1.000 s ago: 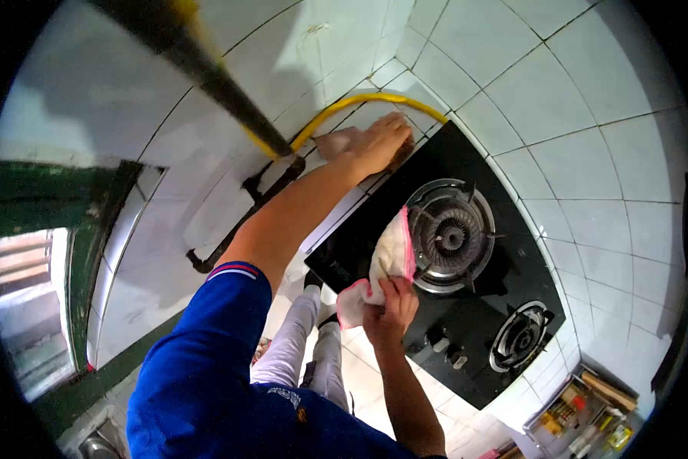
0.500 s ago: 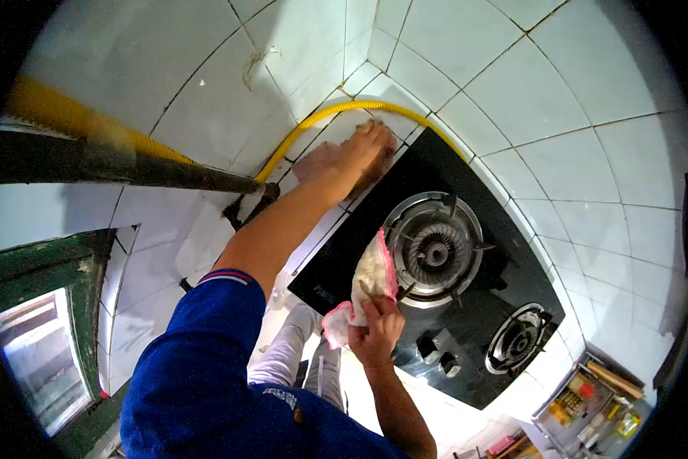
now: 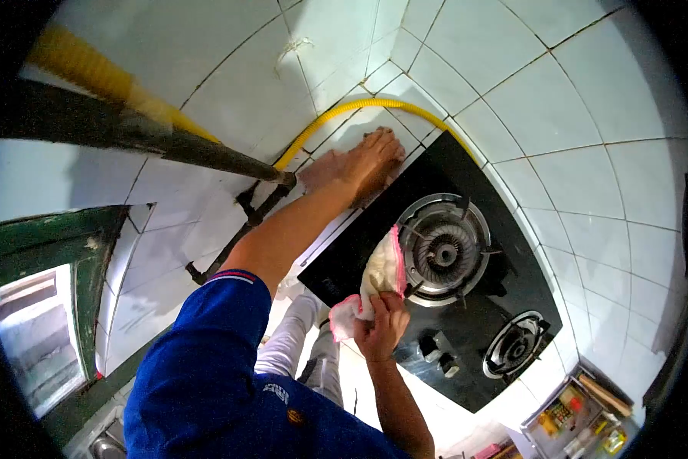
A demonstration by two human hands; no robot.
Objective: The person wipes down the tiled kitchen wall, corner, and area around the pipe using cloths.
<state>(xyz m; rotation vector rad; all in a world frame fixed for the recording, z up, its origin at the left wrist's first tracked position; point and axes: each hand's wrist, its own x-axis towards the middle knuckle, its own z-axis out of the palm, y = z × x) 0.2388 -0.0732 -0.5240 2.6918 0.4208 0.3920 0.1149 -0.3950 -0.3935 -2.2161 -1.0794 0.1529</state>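
My left hand presses down on a pinkish cloth on the white tiled counter, in the corner beside the gas stove. Its fingers lie together over the cloth and hide part of it. In my right hand is a white cloth with a pink edge, gripped near its lower part. The rest of that cloth stands up over the front of the black glass gas stove, just left of the large burner.
A yellow corrugated hose curves along the wall behind my left hand. A dark pipe runs close above my left forearm. The small burner and control knobs are at the right. A tray of kitchen items stands at lower right.
The whole view has shifted slightly. My left hand remains on the pinkish cloth at nearly the same spot, and my right hand keeps its hold on the white cloth.
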